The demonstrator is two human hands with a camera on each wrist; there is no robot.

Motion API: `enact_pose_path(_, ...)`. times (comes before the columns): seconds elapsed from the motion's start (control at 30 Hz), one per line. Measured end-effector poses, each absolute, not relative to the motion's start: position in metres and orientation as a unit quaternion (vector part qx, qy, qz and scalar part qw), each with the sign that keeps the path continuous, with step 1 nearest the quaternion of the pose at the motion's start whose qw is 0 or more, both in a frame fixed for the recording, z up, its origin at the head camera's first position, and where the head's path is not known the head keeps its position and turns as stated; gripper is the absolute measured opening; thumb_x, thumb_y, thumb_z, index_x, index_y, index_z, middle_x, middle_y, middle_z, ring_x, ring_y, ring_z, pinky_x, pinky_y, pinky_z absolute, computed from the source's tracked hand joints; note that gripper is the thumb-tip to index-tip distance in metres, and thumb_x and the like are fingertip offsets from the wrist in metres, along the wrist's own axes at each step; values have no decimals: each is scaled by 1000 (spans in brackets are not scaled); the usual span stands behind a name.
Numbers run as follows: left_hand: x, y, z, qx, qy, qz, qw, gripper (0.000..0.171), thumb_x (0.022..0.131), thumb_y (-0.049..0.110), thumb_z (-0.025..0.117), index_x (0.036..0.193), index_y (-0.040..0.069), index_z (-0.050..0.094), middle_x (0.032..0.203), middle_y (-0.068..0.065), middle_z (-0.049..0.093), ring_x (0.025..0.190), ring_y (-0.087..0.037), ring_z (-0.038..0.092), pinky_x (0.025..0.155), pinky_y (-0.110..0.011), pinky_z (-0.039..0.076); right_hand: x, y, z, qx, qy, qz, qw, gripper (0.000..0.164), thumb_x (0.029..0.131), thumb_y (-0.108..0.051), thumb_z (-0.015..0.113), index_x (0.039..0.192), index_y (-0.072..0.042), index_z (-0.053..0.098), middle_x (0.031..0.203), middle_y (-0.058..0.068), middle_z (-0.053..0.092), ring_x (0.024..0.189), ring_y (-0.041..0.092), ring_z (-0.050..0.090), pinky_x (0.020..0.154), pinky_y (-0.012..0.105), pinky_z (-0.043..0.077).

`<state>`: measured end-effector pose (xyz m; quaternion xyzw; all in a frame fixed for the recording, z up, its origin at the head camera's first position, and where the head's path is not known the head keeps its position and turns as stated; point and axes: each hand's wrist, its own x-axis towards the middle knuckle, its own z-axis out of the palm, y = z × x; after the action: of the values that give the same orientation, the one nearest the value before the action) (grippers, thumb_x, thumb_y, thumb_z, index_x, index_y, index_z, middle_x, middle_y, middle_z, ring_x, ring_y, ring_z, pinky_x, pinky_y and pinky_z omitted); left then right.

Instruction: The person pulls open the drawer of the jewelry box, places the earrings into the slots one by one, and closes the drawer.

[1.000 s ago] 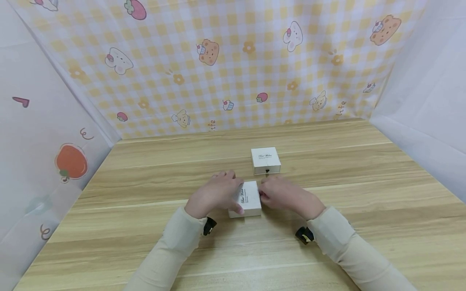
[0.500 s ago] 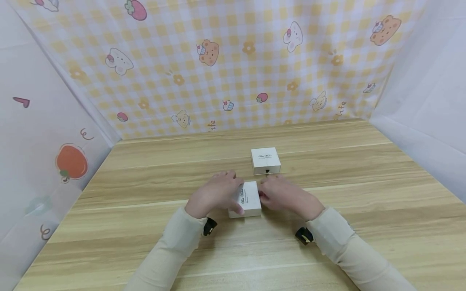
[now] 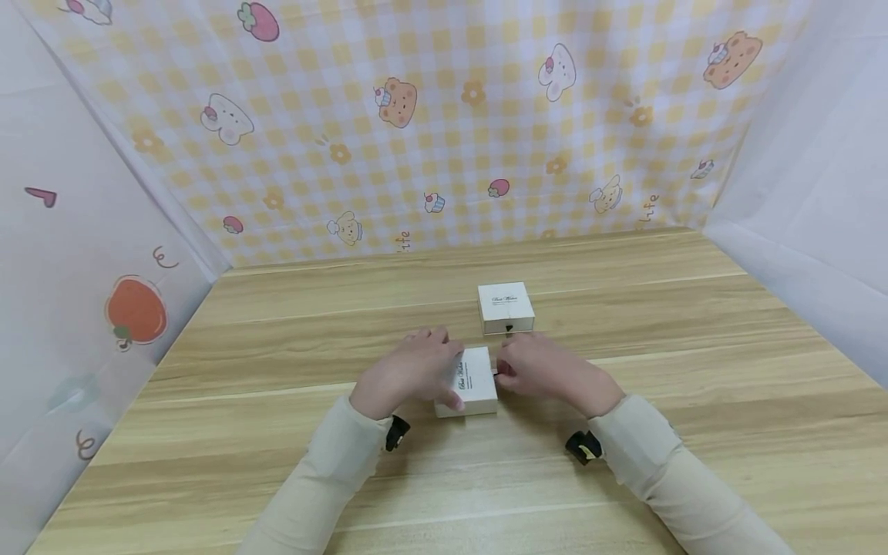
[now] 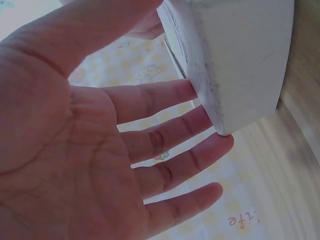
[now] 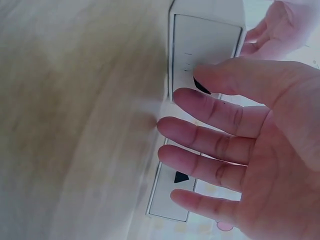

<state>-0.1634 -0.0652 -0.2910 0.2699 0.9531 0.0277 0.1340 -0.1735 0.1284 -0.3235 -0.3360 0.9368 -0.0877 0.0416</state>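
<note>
A white drawer-style gift box (image 3: 479, 379) with black script lies flat near the middle of the table. My left hand (image 3: 409, 368) grips it from the left, thumb at the near side and fingertips at the far side; the left wrist view shows several fingers against its edge (image 4: 245, 65). At the box's right end, my right hand (image 3: 548, 371) pinches a small black pull tab (image 5: 201, 86) between thumb and index finger. The other right fingers extend below it in the right wrist view. The drawer front (image 5: 202, 42) sits within the sleeve.
A second white gift box (image 3: 503, 302) stands just behind, its black tab (image 5: 180, 177) facing the right hand. The wood-grain table (image 3: 277, 339) ends at a yellow checked curtain (image 3: 444, 139), with white cloth walls (image 3: 805, 154) at the sides.
The right hand has shifted very slightly right, and a bit of the black tab now shows between its fingers and the box. The left hand and both boxes stay in place.
</note>
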Motion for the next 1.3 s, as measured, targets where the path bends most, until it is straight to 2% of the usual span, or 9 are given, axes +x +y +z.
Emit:
enact_pose_path(0.27,-164,-66,-291,271,953,26,135,68,65,43,81,118,10,57,104,-4,51,90,-20,44,83,-36,40,-176,133,-321,-322,936,-128,61,14,86,-17,61,93,-8,71,93,3,67,87,17,62,79,32,51)
enact_pose_path(0.43,-164,-66,-292,273,953,27,131,69,64,44,81,119,9,57,107,-5,52,91,-20,44,84,-36,41,-177,134,-318,-341,931,-129,20,21,86,-15,62,104,-5,68,101,7,67,97,24,61,86,38,49)
enact_pose_path(0.6,-164,-68,-293,275,952,37,128,75,64,44,82,124,9,55,110,-6,52,92,-20,44,84,-36,40,-177,133,-316,-336,927,-167,20,31,85,-12,65,115,-5,61,112,8,64,108,26,57,92,42,46)
enact_pose_path(0.87,-164,-69,-291,284,948,53,133,83,64,42,82,133,9,49,120,-8,51,102,-21,47,93,-38,40,-175,133,-313,-394,902,-176,-3,25,84,-12,68,108,-12,64,110,0,63,104,21,55,91,41,44)
enact_pose_path(1.07,-166,-68,-292,289,946,57,135,82,65,41,82,133,8,49,121,-8,51,105,-21,48,94,-36,41,-174,133,-312,-390,908,-151,5,21,84,-16,67,105,-18,68,115,3,62,107,24,53,90,43,44)
enact_pose_path(1.3,-168,-68,-292,304,941,63,133,80,66,35,82,134,7,49,125,-9,52,107,-20,49,95,-35,42,-174,134,-312,-383,912,-146,14,19,81,-13,69,100,-17,68,113,6,62,108,27,52,92,44,43)
